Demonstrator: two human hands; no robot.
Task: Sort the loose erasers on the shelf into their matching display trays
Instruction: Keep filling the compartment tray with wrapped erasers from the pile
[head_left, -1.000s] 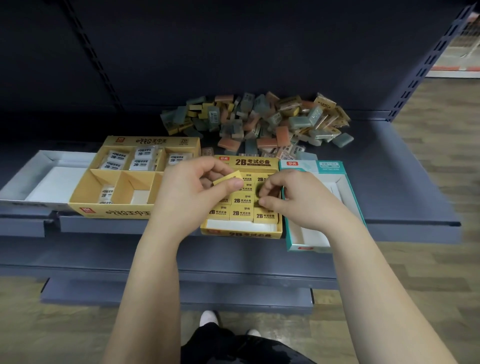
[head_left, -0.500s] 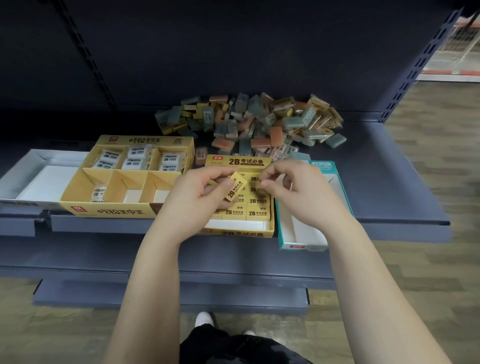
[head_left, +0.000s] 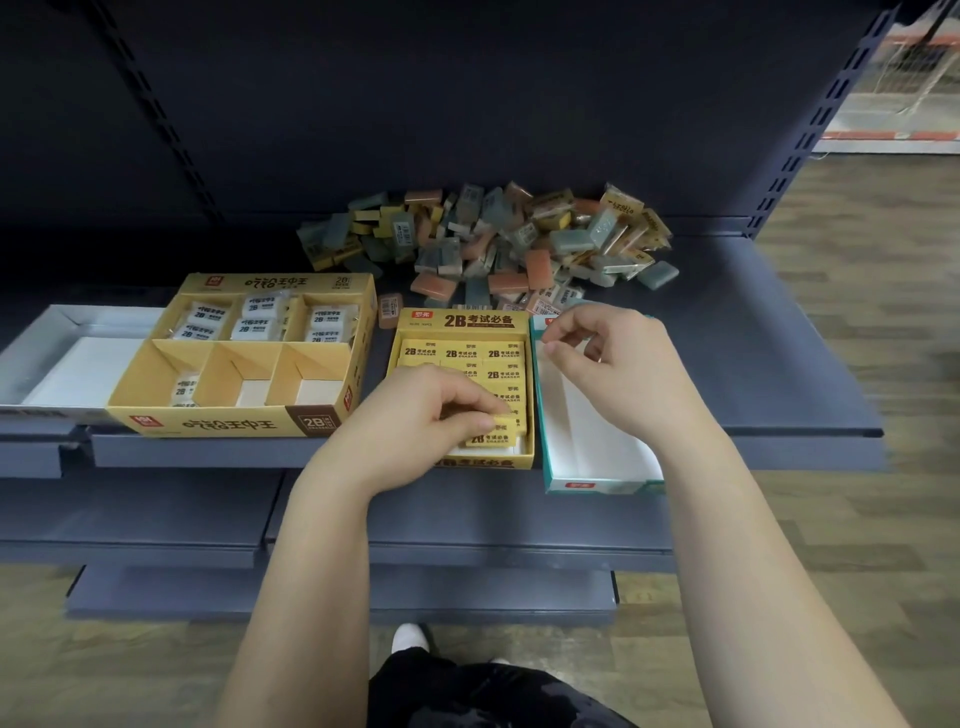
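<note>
Pinching a small yellow eraser (head_left: 493, 434) between its thumb and fingers, the left hand (head_left: 431, 415) is low inside the yellow tray (head_left: 462, 319). The eraser is at the front right corner of that tray. It touches the rows of other yellow erasers that lie flat there, all marked 2B. The right hand (head_left: 608, 364) is up above the back of the green tray (head_left: 597, 486), which sits just beside the yellow tray on its right. Its fingers are curled in and its thumb is close to its first finger. I cannot tell if it holds anything or not. To the left is a big yellow tray (head_left: 234, 421) with six little boxes in it. The three back boxes have white wrapped erasers (head_left: 257, 317) in them, and the front left box has one more. Left of that is a grey tray (head_left: 52, 338) with a white floor. All four trays stand in a row at the front of the dark shelf (head_left: 753, 338). Behind them, near the back wall, is a pile of loose erasers (head_left: 493, 244) in green, pink, yellow and grey, all mixed up. One pink eraser (head_left: 390, 306) lies alone between the pile and the two yellow trays.
</note>
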